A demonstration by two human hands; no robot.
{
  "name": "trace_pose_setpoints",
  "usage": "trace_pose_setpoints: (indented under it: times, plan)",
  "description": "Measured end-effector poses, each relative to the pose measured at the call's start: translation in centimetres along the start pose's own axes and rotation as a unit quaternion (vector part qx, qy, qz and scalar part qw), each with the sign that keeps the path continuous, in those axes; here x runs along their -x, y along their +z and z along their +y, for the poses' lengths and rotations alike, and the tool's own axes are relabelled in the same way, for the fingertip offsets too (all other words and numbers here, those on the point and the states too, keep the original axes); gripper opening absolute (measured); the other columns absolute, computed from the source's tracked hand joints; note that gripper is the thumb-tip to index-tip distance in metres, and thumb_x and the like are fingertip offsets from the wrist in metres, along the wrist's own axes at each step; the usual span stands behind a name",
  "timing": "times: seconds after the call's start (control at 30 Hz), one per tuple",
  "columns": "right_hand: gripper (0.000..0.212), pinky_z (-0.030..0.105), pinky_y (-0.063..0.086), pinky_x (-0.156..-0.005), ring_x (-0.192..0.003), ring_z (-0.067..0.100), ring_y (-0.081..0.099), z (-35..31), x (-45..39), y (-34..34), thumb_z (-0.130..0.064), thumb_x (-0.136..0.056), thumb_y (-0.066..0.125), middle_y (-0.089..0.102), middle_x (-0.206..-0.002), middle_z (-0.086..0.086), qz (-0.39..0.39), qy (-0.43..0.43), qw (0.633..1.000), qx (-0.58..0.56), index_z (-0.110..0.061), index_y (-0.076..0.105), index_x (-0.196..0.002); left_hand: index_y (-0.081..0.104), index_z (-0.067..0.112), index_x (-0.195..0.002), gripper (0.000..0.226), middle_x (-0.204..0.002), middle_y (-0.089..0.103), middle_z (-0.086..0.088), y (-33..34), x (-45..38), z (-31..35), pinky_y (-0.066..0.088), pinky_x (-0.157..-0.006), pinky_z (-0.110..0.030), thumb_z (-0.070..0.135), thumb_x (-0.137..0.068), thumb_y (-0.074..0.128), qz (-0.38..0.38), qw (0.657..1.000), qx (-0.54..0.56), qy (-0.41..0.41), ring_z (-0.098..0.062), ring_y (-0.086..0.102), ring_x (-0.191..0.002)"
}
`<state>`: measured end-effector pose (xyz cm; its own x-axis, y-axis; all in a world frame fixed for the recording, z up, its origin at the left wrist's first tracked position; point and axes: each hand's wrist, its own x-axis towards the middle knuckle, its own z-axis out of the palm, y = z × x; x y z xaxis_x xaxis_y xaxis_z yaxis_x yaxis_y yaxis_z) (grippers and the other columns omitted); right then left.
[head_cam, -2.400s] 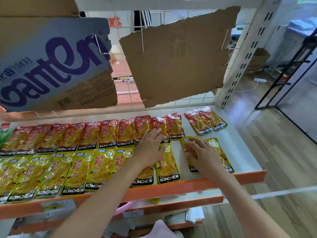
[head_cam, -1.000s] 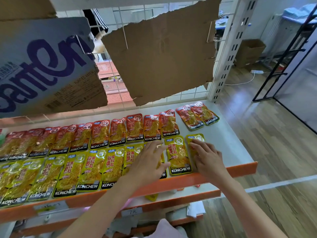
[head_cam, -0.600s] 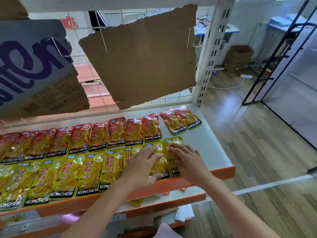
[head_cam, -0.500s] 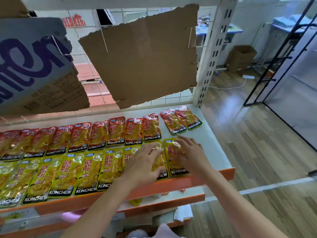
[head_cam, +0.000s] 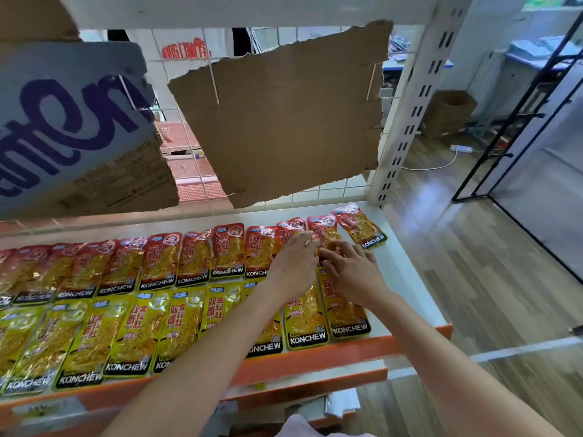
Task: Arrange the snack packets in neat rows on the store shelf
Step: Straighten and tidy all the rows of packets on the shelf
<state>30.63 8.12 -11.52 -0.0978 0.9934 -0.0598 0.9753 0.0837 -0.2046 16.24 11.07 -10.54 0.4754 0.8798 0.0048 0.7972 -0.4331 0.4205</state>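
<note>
Two hands meet at the right end of the red back row.
Both the left hand [head_cam: 291,263] and the right hand [head_cam: 350,269] rest on one red snack packet [head_cam: 325,231], fingers bent over it; whether they pinch it I cannot tell. To do this well, slide it left until it just overlaps its neighbour, bottom edges level, then bring in the tilted packet [head_cam: 362,227] lying just right of the grip. Every packet on the shelf [head_cam: 410,279] reads KONCHEW; the yellow row [head_cam: 142,326] lies nearer than the grip.

A torn cardboard sheet [head_cam: 280,121] hung on the wire grid; a cardboard box [head_cam: 449,113] and power strip [head_cam: 462,148] sat on the wooden floor [head_cam: 492,279].
</note>
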Motion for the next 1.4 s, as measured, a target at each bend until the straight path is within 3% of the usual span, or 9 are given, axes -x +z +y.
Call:
trace_pose_setpoints:
  times: [0.2, 0.33, 0.43, 0.53, 0.7, 0.93, 1.13, 1.27, 1.4]
  plan:
    - [0.041, 0.039, 0.02, -0.11, -0.14, 0.022, 0.021, 1.8, -1.7, -1.5, -0.033, -0.1, 0.031, 0.027, -0.151, 0.0, 0.043, 0.078, 0.993, -0.076, -0.026, 0.038, -0.14, 0.023, 0.014, -0.147, 0.054, -0.156, 0.014, -0.005, 0.5, -2.7, -0.2, 0.005, -0.116, -0.035, 0.036, -0.099, 0.036, 0.006, 1.0, -0.028, 0.005, -0.02, 0.004, -0.144]
    - [0.044, 0.039, 0.017, -0.115, -0.143, 0.021, 0.013, 4.2, -3.1, -1.7, -0.031, -0.101, 0.028, 0.015, -0.157, -0.002, -0.01, 0.091, 0.995, -0.032, -0.026, 0.029, -0.145, 0.018, 0.017, -0.148, 0.064, -0.157, 0.012, -0.004, 1.3, -3.2, -0.3, 0.002, -0.118, -0.04, 0.048, -0.096, 0.037, -0.026, 0.996, -0.088, -0.004, -0.021, 0.002, -0.145]
    - [0.043, 0.037, 0.017, -0.113, -0.141, 0.02, 0.018, 4.6, -2.8, -1.4, -0.034, -0.101, 0.025, 0.02, -0.155, -0.004, -0.022, 0.083, 0.996, -0.007, -0.027, 0.033, -0.143, 0.014, 0.021, -0.149, 0.065, -0.157, 0.011, -0.001, 1.6, -3.2, -0.6, 0.002, -0.118, -0.041, 0.047, -0.095, 0.039, -0.04, 0.995, -0.089, -0.012, -0.019, 0.002, -0.145]
    - [0.041, 0.034, 0.026, -0.105, -0.131, 0.022, 0.028, 4.7, -1.9, -1.4, -0.035, -0.101, 0.026, 0.033, -0.146, -0.002, 0.003, 0.062, 0.998, 0.015, -0.026, 0.04, -0.138, 0.014, 0.021, -0.149, 0.065, -0.157, 0.01, 0.001, 1.5, -3.4, -0.5, 0.002, -0.118, -0.041, 0.044, -0.095, 0.041, -0.045, 0.995, -0.086, -0.02, -0.018, 0.002, -0.145]
    - [0.041, 0.035, 0.03, -0.095, -0.121, 0.025, 0.03, 4.6, 0.0, -0.9, -0.037, -0.1, 0.025, 0.035, -0.138, 0.001, 0.01, 0.044, 0.998, 0.046, -0.027, 0.038, -0.138, 0.014, 0.02, -0.149, 0.064, -0.157, 0.009, 0.001, 1.7, -3.3, -0.3, 0.0, -0.117, -0.04, 0.044, -0.095, 0.039, -0.039, 0.995, -0.086, -0.029, -0.018, 0.001, -0.145]
    - [0.042, 0.034, 0.028, -0.104, -0.128, 0.025, 0.027, 4.9, 0.0, -0.8, -0.031, -0.1, 0.031, 0.031, -0.145, 0.0, 0.003, -0.004, 1.0, -0.014, -0.021, 0.038, -0.14, 0.016, 0.021, -0.148, 0.061, -0.157, 0.01, 0.001, 1.7, -3.3, 0.0, 0.0, -0.117, -0.039, 0.044, -0.096, 0.038, -0.033, 0.995, -0.082, -0.035, -0.018, 0.002, -0.145]
    - [0.039, 0.031, 0.025, -0.107, -0.133, 0.022, 0.027, 5.1, -0.1, -1.1, -0.018, -0.099, 0.038, 0.036, -0.147, 0.001, 0.028, -0.016, 0.992, -0.125, -0.014, 0.044, -0.138, 0.027, 0.019, -0.145, 0.049, -0.156, 0.012, -0.003, 1.4, -0.7, 1.5, 0.004, -0.117, -0.037, 0.036, -0.099, 0.035, 0.011, 0.999, 0.001, -0.048, -0.019, 0.002, -0.145]
    - [0.031, 0.033, 0.036, -0.1, -0.126, 0.021, 0.039, 4.0, 1.2, -1.7, -0.019, -0.094, 0.05, 0.049, -0.133, 0.002, 0.068, -0.057, 0.985, -0.146, -0.013, 0.059, -0.123, 0.034, 0.02, -0.137, 0.05, -0.146, 0.022, -0.002, 0.9, 4.3, 2.5, 0.014, -0.116, -0.036, 0.04, -0.094, 0.047, 0.035, 0.997, -0.001, -0.063, -0.02, 0.012, -0.139]
    - [0.035, 0.036, 0.036, -0.102, -0.125, 0.021, 0.039, 3.1, 4.2, -0.8, -0.028, -0.088, 0.059, 0.051, -0.132, -0.001, 0.022, -0.125, 0.979, -0.162, -0.019, 0.062, -0.121, 0.035, 0.026, -0.136, 0.047, -0.144, 0.021, 0.006, 0.4, 8.3, 1.7, 0.013, -0.113, -0.031, 0.037, -0.092, 0.05, 0.027, 0.996, 0.009, -0.083, -0.012, 0.011, -0.137]
